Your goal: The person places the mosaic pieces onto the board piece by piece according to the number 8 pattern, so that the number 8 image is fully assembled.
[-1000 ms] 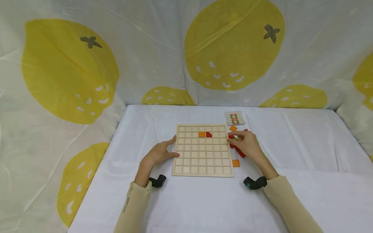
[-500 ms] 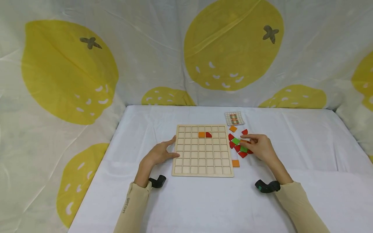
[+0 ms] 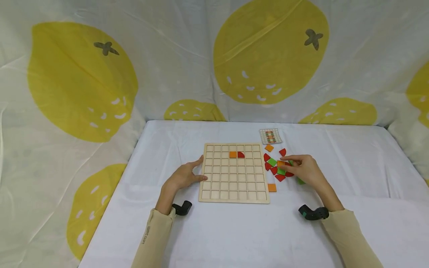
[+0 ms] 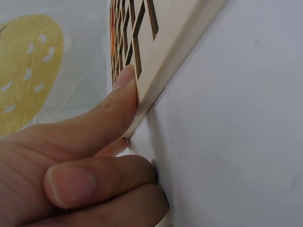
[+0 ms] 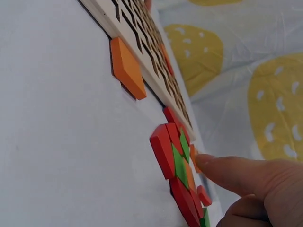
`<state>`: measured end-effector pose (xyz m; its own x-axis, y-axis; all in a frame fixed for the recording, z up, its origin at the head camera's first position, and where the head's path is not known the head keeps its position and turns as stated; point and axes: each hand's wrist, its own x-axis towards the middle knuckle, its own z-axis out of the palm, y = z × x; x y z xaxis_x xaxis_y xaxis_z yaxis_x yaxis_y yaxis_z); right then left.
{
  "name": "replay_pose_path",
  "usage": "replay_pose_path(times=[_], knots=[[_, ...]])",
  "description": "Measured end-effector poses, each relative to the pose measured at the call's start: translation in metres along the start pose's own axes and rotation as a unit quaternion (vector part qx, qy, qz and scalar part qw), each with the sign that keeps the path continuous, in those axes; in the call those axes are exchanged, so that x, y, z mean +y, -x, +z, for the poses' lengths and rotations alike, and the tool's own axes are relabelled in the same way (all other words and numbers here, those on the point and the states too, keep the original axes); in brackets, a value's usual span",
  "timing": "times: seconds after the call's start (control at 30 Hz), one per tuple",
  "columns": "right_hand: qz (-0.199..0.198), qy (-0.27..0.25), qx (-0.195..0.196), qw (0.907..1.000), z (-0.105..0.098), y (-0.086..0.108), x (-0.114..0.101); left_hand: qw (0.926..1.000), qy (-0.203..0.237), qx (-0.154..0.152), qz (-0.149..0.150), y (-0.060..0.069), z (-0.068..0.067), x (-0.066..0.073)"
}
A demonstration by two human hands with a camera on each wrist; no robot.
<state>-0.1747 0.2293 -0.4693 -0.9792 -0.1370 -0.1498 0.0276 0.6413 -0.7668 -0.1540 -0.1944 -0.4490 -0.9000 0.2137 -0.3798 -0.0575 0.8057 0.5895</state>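
My left hand rests at the left edge of a light wooden grid board. In the left wrist view its thumb lies along the board's rim, with other fingers bent on the cloth. Two pieces sit side by side in the grid: an orange square tile and a red quarter-round tile. My right hand hovers over the loose tiles, thumb and index finger apart, with nothing seen between them. Below it lie red tiles, green tiles and an orange tile.
A small pattern card lies behind the tiles. One orange tile touches or nearly touches the board's right side; another orange tile lies near the card. White cloth covers the table, and a lemon-print curtain hangs behind.
My right hand has moved right from the board's right edge to above the loose tiles, uncovering several of them. My left hand stays at the board.
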Motion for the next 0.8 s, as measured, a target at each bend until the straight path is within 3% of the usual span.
replay_pose_path(times=[0.17, 0.37, 0.8], knots=[[0.007, 0.001, -0.033, 0.9994, -0.0073, 0.0023, 0.0041, 1.0000, -0.005, 0.000, 0.000, -0.0003, -0.0002, 0.0002], [0.008, 0.016, -0.040, 0.9990, -0.0068, 0.0027, 0.0090, 0.9999, -0.007, 0.003, -0.008, -0.0011, -0.0014, 0.0008], [-0.001, 0.025, 0.000, 0.9997, -0.0029, 0.0020, 0.0089, 1.0000, -0.007, 0.004, -0.002, -0.0012, -0.0003, -0.0006]])
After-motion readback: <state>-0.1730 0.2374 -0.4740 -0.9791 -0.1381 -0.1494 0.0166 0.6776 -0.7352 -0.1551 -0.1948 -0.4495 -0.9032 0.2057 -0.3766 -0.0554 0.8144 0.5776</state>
